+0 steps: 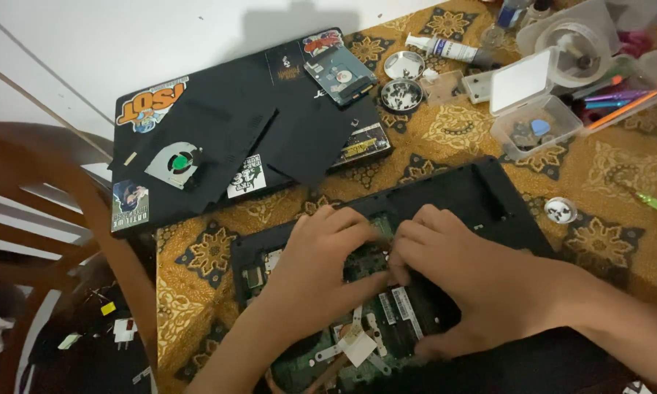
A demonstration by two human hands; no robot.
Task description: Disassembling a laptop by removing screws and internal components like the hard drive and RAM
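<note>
An opened black laptop base [482, 191] lies on the patterned cloth, its green circuit board [376, 255] exposed. My left hand [321, 259] rests palm down on the board's left part, fingers curled toward the middle. My right hand [463, 281] lies beside it on the right, fingertips pressing the board near the centre. The fingers of both hands meet over the same spot; what lies under them is hidden. White stickered memory modules [401, 306] show below my hands.
A stickered black laptop lid [197, 117] lies at the back left with a cooling fan [174, 164], black cover panels and a hard drive [339, 73] on it. Small dishes of screws [401, 95], a paste tube [445, 49], plastic boxes [533, 109] and pens are at the back right. A wooden chair [51, 190] stands left.
</note>
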